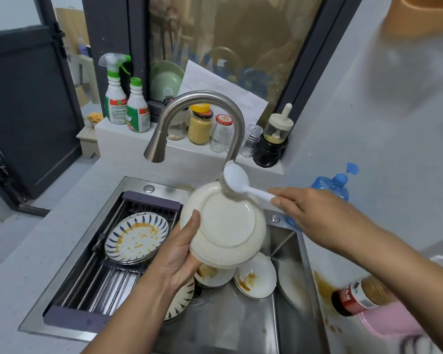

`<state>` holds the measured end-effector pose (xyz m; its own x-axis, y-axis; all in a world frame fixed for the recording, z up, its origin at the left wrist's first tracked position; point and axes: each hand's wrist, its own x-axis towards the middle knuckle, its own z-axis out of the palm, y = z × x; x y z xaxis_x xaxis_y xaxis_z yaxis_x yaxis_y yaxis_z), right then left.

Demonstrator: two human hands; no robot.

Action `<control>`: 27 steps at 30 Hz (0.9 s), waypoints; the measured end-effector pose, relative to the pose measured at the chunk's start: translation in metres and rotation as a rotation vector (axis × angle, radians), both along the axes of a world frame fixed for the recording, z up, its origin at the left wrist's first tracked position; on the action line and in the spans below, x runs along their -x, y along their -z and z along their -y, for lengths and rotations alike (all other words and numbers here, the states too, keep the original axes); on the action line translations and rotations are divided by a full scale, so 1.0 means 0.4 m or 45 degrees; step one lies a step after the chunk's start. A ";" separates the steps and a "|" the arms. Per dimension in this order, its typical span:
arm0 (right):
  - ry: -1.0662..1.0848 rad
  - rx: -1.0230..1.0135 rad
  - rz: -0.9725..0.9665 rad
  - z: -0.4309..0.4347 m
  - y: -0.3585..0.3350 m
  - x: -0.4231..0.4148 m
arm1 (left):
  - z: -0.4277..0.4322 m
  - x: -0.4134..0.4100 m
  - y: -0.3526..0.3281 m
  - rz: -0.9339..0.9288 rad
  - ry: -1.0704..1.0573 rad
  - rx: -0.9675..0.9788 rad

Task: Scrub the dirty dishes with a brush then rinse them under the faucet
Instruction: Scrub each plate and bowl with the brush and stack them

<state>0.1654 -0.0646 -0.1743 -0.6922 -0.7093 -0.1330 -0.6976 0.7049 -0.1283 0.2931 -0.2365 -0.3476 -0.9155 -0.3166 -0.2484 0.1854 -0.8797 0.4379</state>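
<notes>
Head view showed a cream plate (225,226) held tilted above the sink (228,323), its underside toward the camera, below and to the right of the faucet (200,103). The left hand (179,256) gripped its lower left rim, thumb across the back; the fingers on the far side were hidden by the plate. The right hand (299,208) pinched the handle of a white brush (237,181), whose head met the plate's upper rim. The plate looked like stiff glazed ware: fairly heavy for one hand, breakable against the steel, and probably slick once wet or soapy, so a rim hold with thumb opposing fingers seemed the safest place. The brush seemed light and rigid. The plate's eating face could not be seen, so its dirt was unknown. The bristles were blurred, and no water stream could be made out at the spout. A striped plate (136,237) sat on the rack, and more stained plates (256,275) lay in the basin, partly covered by the left forearm.
</notes>
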 end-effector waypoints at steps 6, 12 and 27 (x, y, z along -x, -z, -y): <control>0.376 0.584 0.530 0.018 0.006 0.030 | 0.016 -0.005 0.006 -0.224 0.167 -0.191; 0.346 0.651 0.906 0.059 0.024 0.029 | 0.005 0.013 -0.013 -0.312 0.207 -0.187; -0.178 0.415 0.657 0.055 0.070 0.075 | 0.102 0.014 -0.028 0.083 0.430 -0.228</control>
